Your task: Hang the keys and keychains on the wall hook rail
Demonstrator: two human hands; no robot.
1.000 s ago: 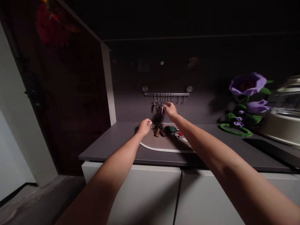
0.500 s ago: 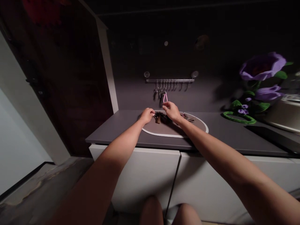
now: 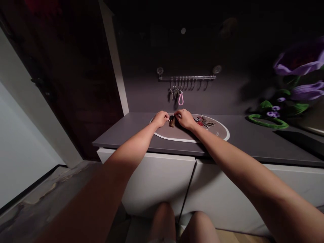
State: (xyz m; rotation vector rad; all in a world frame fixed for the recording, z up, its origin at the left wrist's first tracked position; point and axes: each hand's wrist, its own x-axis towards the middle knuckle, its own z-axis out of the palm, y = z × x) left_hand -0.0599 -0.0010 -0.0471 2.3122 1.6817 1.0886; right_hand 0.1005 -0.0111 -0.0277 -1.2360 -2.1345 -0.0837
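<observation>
On the counter lies an oval brown mat (image 3: pixel 177 135) with a white border. My left hand (image 3: pixel 161 118) is over its left part, fingers closed in a pinch at a small dark and brown item (image 3: pixel 172 121), perhaps keys. My right hand (image 3: pixel 184 118) is just right of that item, fingers curled together; what they hold, if anything, is hidden. A pile of keys (image 3: pixel 206 122) with something red lies on the mat to the right. Above, a clear rail (image 3: pixel 187 78) with several hooks carries keys (image 3: pixel 172 93) and a pink loop (image 3: pixel 180 98).
Purple flowers (image 3: pixel 307 91) with a green ring base (image 3: pixel 268 122) stand at the right of the dark counter (image 3: pixel 113 133). White cabinet doors (image 3: pixel 162 182) are below it. A dark door (image 3: pixel 83 84) is at the left.
My right hand has come down from near the pink loop to the mat, beside my left hand. The pink loop now hangs free in view. The camera view has shifted slightly.
</observation>
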